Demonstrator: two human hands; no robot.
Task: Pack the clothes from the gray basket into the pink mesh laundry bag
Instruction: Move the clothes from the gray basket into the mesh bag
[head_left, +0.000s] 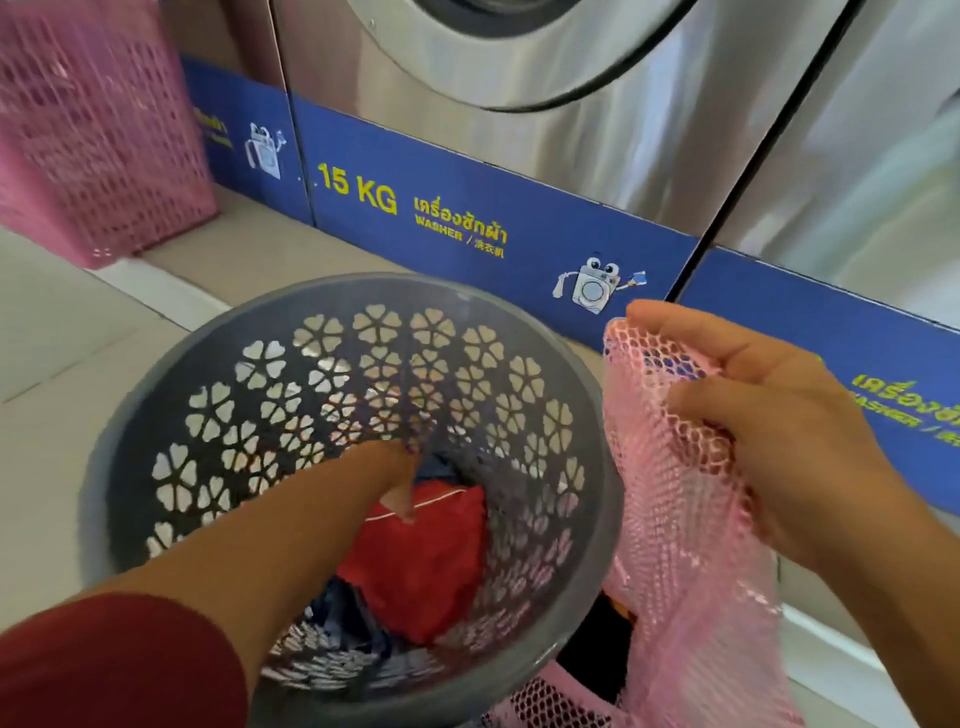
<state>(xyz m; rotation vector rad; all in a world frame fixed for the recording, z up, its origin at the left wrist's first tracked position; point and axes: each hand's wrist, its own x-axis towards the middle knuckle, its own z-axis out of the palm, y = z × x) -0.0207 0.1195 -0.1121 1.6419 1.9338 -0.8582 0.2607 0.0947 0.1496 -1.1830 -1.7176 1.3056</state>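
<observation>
The gray basket (171, 358) with flower-shaped holes stands on the floor in the middle of the view. At its bottom lie a red garment (426, 566) and dark blue clothes (353, 618). My left hand (400, 488) reaches deep into the basket, fingers down on the red garment; the grip itself is blurred. To the right, my right hand (758, 431) holds the top edge of the pink mesh laundry bag (675, 545), which hangs beside the basket. Something dark shows inside the bag low down.
Steel washers (571, 130) with a blue "15 KG" panel (467, 218) stand right behind the basket. A pink plastic hamper (98, 135) sits at the far left on a tiled step. Beige floor tiles lie to the left.
</observation>
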